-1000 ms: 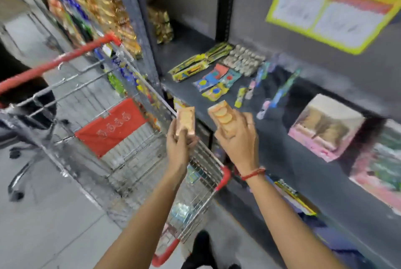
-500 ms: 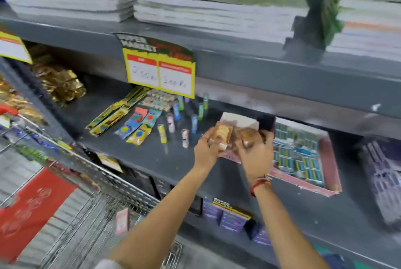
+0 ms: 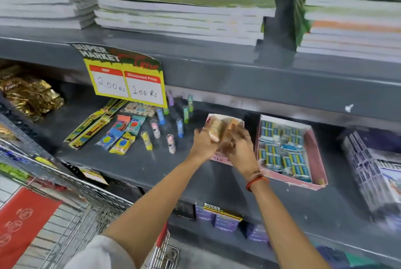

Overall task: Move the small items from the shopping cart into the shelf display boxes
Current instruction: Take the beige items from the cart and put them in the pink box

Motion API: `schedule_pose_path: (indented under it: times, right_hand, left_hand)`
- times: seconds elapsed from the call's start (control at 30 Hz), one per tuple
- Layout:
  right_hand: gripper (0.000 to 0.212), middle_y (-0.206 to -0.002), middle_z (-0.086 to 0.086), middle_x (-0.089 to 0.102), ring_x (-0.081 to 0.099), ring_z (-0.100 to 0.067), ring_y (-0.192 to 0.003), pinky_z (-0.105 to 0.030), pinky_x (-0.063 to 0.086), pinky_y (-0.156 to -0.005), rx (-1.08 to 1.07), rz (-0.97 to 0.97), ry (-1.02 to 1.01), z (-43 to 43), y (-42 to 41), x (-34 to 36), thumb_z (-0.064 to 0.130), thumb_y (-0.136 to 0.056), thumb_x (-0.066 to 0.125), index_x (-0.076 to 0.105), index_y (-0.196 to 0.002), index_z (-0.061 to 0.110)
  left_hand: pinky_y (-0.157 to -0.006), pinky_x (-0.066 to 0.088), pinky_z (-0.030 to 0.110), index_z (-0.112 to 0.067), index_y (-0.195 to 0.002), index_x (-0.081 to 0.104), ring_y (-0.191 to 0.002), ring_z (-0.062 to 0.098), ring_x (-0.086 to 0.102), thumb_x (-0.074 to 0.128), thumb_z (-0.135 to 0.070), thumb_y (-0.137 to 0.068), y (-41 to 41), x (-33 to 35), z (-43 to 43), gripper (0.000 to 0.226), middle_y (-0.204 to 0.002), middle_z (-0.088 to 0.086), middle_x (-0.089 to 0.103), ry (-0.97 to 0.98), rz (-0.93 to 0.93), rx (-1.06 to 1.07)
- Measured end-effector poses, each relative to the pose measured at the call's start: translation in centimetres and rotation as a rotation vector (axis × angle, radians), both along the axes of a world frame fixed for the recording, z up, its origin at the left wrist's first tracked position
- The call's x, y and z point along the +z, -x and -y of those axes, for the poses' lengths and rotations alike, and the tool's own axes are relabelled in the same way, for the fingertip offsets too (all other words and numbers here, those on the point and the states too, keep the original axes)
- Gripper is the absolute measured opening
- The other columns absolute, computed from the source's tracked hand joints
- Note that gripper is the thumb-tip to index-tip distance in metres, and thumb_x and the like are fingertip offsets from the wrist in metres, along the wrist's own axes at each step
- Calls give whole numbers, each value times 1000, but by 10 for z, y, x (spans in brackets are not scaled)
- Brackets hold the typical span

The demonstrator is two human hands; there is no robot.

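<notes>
My left hand (image 3: pixel 202 142) grips a small tan packet (image 3: pixel 214 129) and holds it over a pink-and-white display box (image 3: pixel 219 159) on the grey shelf (image 3: pixel 130 164). Beside it, my right hand (image 3: pixel 239 149) grips a second tan packet (image 3: pixel 233 126) over the same box. Both hands touch at the box, hiding most of it. A second pink display box (image 3: pixel 314 153), full of small blue packs, stands just to the right. The wire shopping cart (image 3: pixel 71 214), with its red seat flap, sits at lower left.
Glue sticks (image 3: pixel 171 144), flat blister packs (image 3: pixel 121 136) and pencil packs (image 3: pixel 91 126) lie left of the box. A yellow price sign (image 3: pixel 128 82) hangs from the upper shelf. Notebook stacks (image 3: pixel 178 15) fill the upper shelf. Gold snack bags (image 3: pixel 30 95) sit at far left.
The view swung from the cart to the shelf. Both hands carried their packets from above the cart to the pink-and-white box and lowered them onto it.
</notes>
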State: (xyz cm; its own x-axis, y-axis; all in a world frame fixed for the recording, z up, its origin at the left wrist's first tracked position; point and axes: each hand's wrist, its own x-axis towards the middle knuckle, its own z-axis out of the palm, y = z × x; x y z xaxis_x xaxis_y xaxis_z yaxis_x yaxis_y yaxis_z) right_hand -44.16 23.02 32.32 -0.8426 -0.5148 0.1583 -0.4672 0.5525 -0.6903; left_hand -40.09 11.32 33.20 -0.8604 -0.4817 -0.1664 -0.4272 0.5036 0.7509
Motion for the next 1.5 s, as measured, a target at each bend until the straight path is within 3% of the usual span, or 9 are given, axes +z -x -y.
schedule_pose_path:
  times: [0.1, 0.2, 0.33, 0.5, 0.63, 0.83, 1.1, 1.23, 1.5]
  right_hand:
    - [52, -150, -16, 26, 38, -28, -132, -25, 27, -111, -18, 7, -63, 4, 3, -2, 10, -92, 52, 37, -141, 10]
    - [53, -152, -20, 23, 27, -38, -138, -43, 28, -113, -23, -120, -200, 6, 4, -4, 1, -89, 52, 38, -140, 9]
    - [64, -157, -16, 9, 13, -40, -142, -49, 34, -109, 24, -329, -426, 10, 6, 1, 5, -85, 59, 33, -142, 19]
    - [49, -149, -17, 32, 41, -38, -130, -45, 44, -104, 53, -158, -389, 11, 11, -7, 0, -92, 47, 38, -139, 10]
    - [57, -153, -14, 24, 58, -36, -112, -41, 51, -97, 12, -152, -311, 4, 7, -16, 8, -90, 56, 33, -142, 14]
    - [45, -133, -20, 55, 39, -37, -130, -44, 38, -107, -97, -307, -404, 6, 6, -21, 17, -84, 65, 53, -127, 7]
    - [49, -144, -18, 45, 17, -35, -144, -49, 13, -118, -85, -277, -542, 5, 1, -20, 25, -93, 53, 41, -138, 10]
    - [43, -129, -19, 60, 31, -35, -135, -45, 29, -110, -75, -277, -562, 3, 0, -8, 21, -89, 58, 49, -128, 6]
    - [27, -92, -17, 73, 60, -34, -101, -41, 51, -80, 71, -602, -159, 47, -39, 34, 17, -81, 65, 66, -105, 3]
  left_hand:
    - [-98, 45, 41, 0, -113, 59, -113, 37, 51, 47, -2, -84, 1, -2, 1, 32, -118, 19, 53, 210, 29, -44]
    - [-91, 49, 45, 2, -113, 59, -105, 39, 58, 44, 1, -89, 0, -2, 5, 28, -129, 17, 47, 437, 73, -122]
    - [-85, 51, 39, -5, -116, 60, -112, 30, 54, 53, 3, -87, 0, -6, 11, 31, -134, 8, 46, 690, 119, -233]
    - [-89, 50, 38, -8, -113, 63, -117, 26, 47, 57, -4, -86, 2, -10, 16, 28, -130, 6, 53, 838, 73, -278]
    - [-89, 48, 38, -7, -113, 65, -114, 27, 51, 60, -4, -84, 0, -12, 20, 29, -128, 6, 57, 876, 50, -267]
    - [-85, 48, 36, -7, -110, 63, -108, 26, 56, 61, 1, -83, -2, -10, 18, 29, -119, 7, 61, 946, 89, -306]
    - [-81, 52, 37, -7, -116, 60, -108, 28, 57, 52, 7, -85, -9, -7, 18, 35, -123, 8, 58, 978, 63, -370]
    - [-81, 53, 43, -6, -117, 59, -110, 31, 58, 54, -4, -87, -14, 3, 21, 31, -123, 10, 56, 857, 100, -399]
    - [-85, 50, 43, -14, -132, 51, -119, 31, 52, 53, -22, -92, -88, 27, 61, 41, -131, 10, 54, 662, -61, -142]
